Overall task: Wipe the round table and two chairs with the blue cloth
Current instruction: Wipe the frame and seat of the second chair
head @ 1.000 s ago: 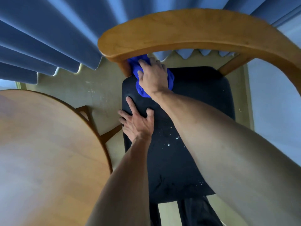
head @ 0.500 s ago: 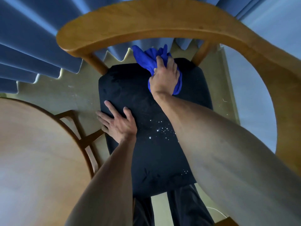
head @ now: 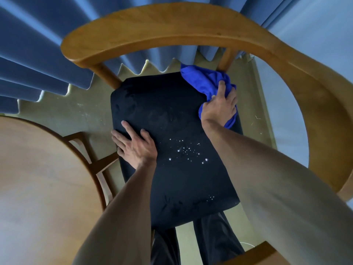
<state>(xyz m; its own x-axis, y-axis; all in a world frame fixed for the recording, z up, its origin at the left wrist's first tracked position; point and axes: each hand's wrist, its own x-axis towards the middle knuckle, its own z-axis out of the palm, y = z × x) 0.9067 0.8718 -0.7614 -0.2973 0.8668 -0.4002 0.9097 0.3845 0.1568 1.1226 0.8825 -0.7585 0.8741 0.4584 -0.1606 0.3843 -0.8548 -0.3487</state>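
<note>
A wooden chair with a curved backrest (head: 172, 25) and a black seat (head: 181, 178) stands below me. My right hand (head: 219, 108) grips the bunched blue cloth (head: 202, 81) at the seat's far right corner, beside a rear post. My left hand (head: 133, 146) rests flat, fingers spread, on the seat's left edge. White specks (head: 188, 152) dot the middle of the seat. The round wooden table (head: 38, 188) fills the lower left.
Blue pleated curtains (head: 38, 54) hang behind the chair over a yellowish floor (head: 76, 111). A pale wall (head: 315, 35) is at the right. The table's wooden frame (head: 99, 165) sits close to the chair's left side. My dark trouser legs (head: 210, 236) show below the seat.
My right hand has swept the blue cloth along the back of the seat from the far left corner to the far right corner. My left hand has stayed on the seat's left edge.
</note>
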